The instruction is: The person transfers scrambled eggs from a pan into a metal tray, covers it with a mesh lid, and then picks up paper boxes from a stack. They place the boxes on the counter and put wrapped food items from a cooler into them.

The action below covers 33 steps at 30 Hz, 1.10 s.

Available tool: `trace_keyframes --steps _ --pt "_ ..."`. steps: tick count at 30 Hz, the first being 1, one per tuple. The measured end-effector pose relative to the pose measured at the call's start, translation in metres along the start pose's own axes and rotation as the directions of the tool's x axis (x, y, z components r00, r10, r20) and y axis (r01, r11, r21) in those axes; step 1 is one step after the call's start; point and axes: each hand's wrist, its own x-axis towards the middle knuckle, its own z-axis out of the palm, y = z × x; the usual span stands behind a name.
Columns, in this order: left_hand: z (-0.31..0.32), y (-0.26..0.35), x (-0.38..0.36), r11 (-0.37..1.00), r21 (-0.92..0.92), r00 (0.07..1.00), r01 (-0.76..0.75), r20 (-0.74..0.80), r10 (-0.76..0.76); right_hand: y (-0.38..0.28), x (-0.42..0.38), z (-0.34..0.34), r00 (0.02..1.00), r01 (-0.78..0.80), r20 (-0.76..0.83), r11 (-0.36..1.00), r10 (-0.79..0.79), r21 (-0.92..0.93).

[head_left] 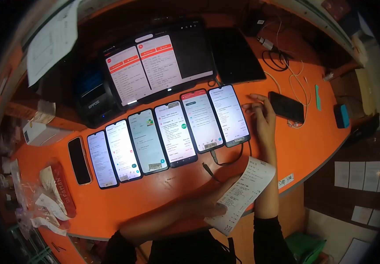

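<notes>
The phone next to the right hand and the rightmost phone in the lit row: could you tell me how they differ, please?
The phone by the right hand has a dark screen; the rightmost row phone is lit, showing a white page. The dark one lies crosswise, apart; the lit one stands lengthwise beside its neighbours, a cable at its lower end. Both lie flat on the orange counter.

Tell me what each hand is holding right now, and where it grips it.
The left hand holds a printed receipt, pinched along its lower left edge. The right hand holds nothing; its fingers rest on the orange counter beside the rightmost lit phone.
</notes>
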Motion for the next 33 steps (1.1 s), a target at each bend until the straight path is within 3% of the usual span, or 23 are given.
trace_keyframes --steps 5,8,11,13,14,15,16,17,18,20,21,22,23,24,26,28,30,33 --pt "0.003 0.009 -0.001 0.996 0.027 0.996 -0.083 0.020 0.083 -0.002 -0.003 0.001 1.000 0.025 -0.018 0.999 -0.025 0.023" --pt "0.014 -0.002 0.003 0.959 -0.075 0.950 -0.275 -0.175 0.259 0.003 -0.002 0.002 0.994 0.096 -0.052 0.992 -0.101 -0.085" --pt "0.033 -0.027 0.001 0.906 0.018 0.857 -0.423 -0.317 0.406 0.022 0.002 -0.006 0.990 0.137 -0.009 0.988 -0.138 -0.077" --pt "0.079 -0.056 -0.025 0.823 -0.258 0.813 -0.506 -0.462 0.355 0.032 0.005 -0.015 0.996 0.083 -0.045 0.993 -0.079 0.088" --pt "0.104 -0.065 -0.049 0.898 -0.078 0.782 -0.433 -0.527 0.332 0.007 -0.014 -0.009 0.984 0.152 -0.108 0.985 -0.143 0.083" --pt "0.121 -0.069 -0.076 0.940 0.100 0.724 -0.325 -0.613 0.316 0.021 -0.014 -0.016 0.781 0.477 -0.096 0.688 -0.617 -0.547" --pt "0.136 -0.075 -0.112 0.914 0.080 0.634 -0.399 -0.695 0.338 -0.016 -0.045 0.008 0.919 0.300 -0.231 0.947 -0.319 -0.114" --pt "0.163 -0.085 -0.156 0.877 0.064 0.533 -0.476 -0.772 0.345 -0.037 -0.073 0.028 0.953 0.298 -0.065 0.954 -0.297 0.013" --pt "0.196 -0.095 -0.199 0.831 0.058 0.431 -0.553 -0.834 0.345 -0.062 -0.116 0.060 0.969 0.194 0.140 0.979 -0.201 0.066" --pt "0.273 -0.105 -0.279 0.768 0.192 0.078 -0.611 -0.951 0.300 -0.124 -0.238 0.145 0.803 -0.007 0.590 0.989 -0.083 0.148" --pt "0.319 -0.106 -0.312 0.711 0.283 -0.090 -0.644 -0.951 0.296 -0.155 -0.316 0.179 0.597 -0.107 0.800 0.982 -0.064 0.158" --pt "0.364 -0.115 -0.341 0.741 0.378 -0.219 -0.555 -0.926 0.308 -0.189 -0.403 0.203 0.327 -0.195 0.944 0.974 -0.048 0.117" --pt "0.412 -0.124 -0.365 0.762 0.460 -0.363 -0.455 -0.878 0.313 -0.234 -0.487 0.214 0.151 -0.024 0.953 0.963 -0.263 0.269" --pt "0.458 -0.140 -0.382 0.757 0.542 -0.475 -0.364 -0.808 0.349 -0.249 -0.558 0.224 -0.028 -0.045 0.945 0.944 -0.327 0.326" --pt "0.559 -0.150 -0.405 0.803 0.561 -0.640 -0.202 -0.696 0.326 -0.273 -0.681 0.237 -0.141 -0.154 0.869 0.878 -0.473 0.453" --pt "0.614 -0.120 -0.397 0.850 0.503 -0.759 -0.157 -0.612 0.222 -0.310 -0.736 0.233 -0.205 -0.362 0.872 0.862 -0.445 0.355" --pt "0.689 -0.126 -0.421 0.838 0.542 -0.864 -0.067 -0.451 0.222 -0.335 -0.827 0.233 -0.290 -0.412 0.800 0.823 -0.525 0.391" --pt "0.766 -0.140 -0.449 0.861 0.508 -0.942 -0.022 -0.300 0.153 -0.357 -0.939 0.263 -0.344 -0.421 0.711 0.778 -0.613 0.467"
